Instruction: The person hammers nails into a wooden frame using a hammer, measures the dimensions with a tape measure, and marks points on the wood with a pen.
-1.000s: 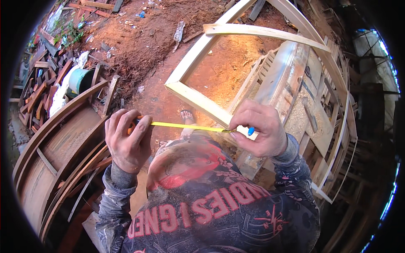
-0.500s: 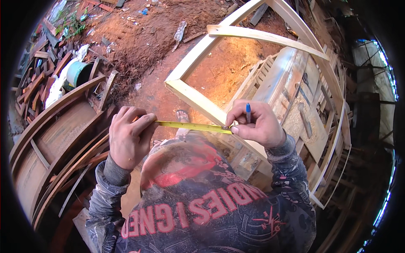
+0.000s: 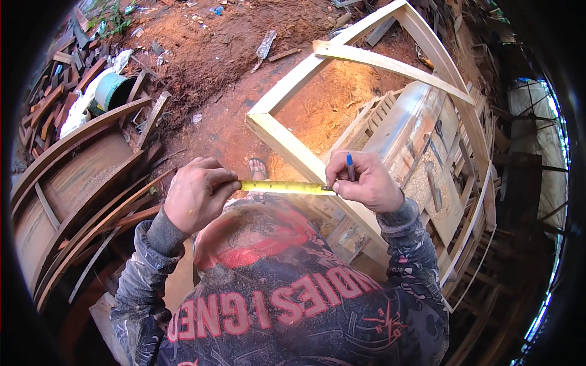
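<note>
A yellow tape measure blade (image 3: 281, 187) stretches level between my two hands, in front of my chest. My left hand (image 3: 202, 190) is closed on its left part, thumb and fingers pinching the blade; the tape's case does not show. At the hooked end, the thumb and forefinger of my right hand (image 3: 365, 182) grip the blade. A blue-capped pen (image 3: 350, 166) stands up out of the same right hand, tucked between the fingers. Just beyond the right hand lies the near corner of a pale wooden frame (image 3: 287, 141), with a curved crosspiece (image 3: 397, 66) over it.
A workbench (image 3: 421, 131) with sawdust and boards stands to the right. Curved wooden pieces (image 3: 91, 165) lean at the left, near a green bucket (image 3: 113, 91) and a heap of wood offcuts (image 3: 55, 100). A sandaled foot (image 3: 257, 167) stands on the reddish ground.
My left hand has moved slightly right, closer to my right hand, so the tape span between them is shorter. The blade now shows its marked face more squarely.
</note>
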### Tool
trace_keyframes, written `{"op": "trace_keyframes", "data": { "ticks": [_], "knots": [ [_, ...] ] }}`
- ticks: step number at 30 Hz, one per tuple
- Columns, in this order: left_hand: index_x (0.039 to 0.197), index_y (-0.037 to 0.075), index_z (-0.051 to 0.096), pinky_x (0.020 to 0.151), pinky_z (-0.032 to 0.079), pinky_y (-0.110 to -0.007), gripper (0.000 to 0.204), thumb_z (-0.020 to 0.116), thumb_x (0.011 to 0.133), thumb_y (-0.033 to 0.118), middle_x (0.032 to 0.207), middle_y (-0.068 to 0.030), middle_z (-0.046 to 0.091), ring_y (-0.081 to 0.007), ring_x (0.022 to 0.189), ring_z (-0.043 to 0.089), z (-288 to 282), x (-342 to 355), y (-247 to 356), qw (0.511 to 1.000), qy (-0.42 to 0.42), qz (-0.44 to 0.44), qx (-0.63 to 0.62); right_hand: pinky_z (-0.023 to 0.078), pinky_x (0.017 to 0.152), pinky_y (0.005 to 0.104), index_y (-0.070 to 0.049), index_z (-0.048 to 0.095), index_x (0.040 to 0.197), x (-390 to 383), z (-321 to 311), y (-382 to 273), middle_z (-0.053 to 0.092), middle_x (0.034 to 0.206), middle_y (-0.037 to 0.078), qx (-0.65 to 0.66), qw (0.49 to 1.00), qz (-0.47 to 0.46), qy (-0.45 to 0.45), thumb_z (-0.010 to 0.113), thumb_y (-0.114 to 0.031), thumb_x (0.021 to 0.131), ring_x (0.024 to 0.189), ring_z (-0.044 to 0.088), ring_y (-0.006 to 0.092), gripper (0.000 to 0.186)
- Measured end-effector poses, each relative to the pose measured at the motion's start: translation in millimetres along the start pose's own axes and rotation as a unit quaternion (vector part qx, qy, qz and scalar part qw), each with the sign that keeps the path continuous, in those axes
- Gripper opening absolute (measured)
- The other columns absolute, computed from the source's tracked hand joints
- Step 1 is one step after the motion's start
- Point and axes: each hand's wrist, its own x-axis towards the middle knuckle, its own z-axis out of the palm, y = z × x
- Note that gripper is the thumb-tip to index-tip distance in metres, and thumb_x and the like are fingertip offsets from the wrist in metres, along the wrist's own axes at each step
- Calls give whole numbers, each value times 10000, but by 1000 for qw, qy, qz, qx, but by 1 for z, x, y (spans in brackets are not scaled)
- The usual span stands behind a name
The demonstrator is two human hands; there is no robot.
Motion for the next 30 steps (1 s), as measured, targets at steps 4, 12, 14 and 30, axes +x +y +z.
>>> {"op": "trace_keyframes", "data": {
  "ticks": [4, 12, 14, 30],
  "knots": [
    [880, 11, 738, 685, 490, -408, 139, 707, 806, 125, 800, -149, 646, -329, 767, 617, 6, 0, -11, 1000, -4, -17, 20, 446, 679, 216, -20, 648, 972, 7, 4, 10, 576, 826, -28, -20, 999, -32, 24, 598, -11, 828, 751, 532, 46, 152],
    [918, -45, 716, 617, 483, -335, 200, 668, 868, 144, 736, -141, 657, -210, 657, 643, 21, 9, -33, 989, 23, -115, -90, 319, 493, 202, -26, 692, 1124, 6, 41, 51, 475, 670, -81, 148, 956, 53, 246, 619, -125, 905, 576, 412, 3, 251],
    [933, -61, 708, 609, 485, -308, 222, 663, 891, 152, 732, -115, 673, -144, 656, 632, 32, 17, -32, 975, 15, -158, -153, 319, 490, 213, -28, 696, 1114, 31, 71, 46, 470, 652, -90, 122, 954, 11, 273, 648, -136, 904, 562, 417, 11, 240],
    [896, 25, 722, 679, 496, -414, 233, 731, 829, 248, 813, -180, 666, -346, 770, 652, -4, -13, -72, 985, -106, -137, 27, 193, 332, 203, -165, 523, 734, -97, -295, 44, 381, 549, -87, 312, 728, -92, 604, 689, -143, 887, 386, 301, 14, 226]
  ]
}}
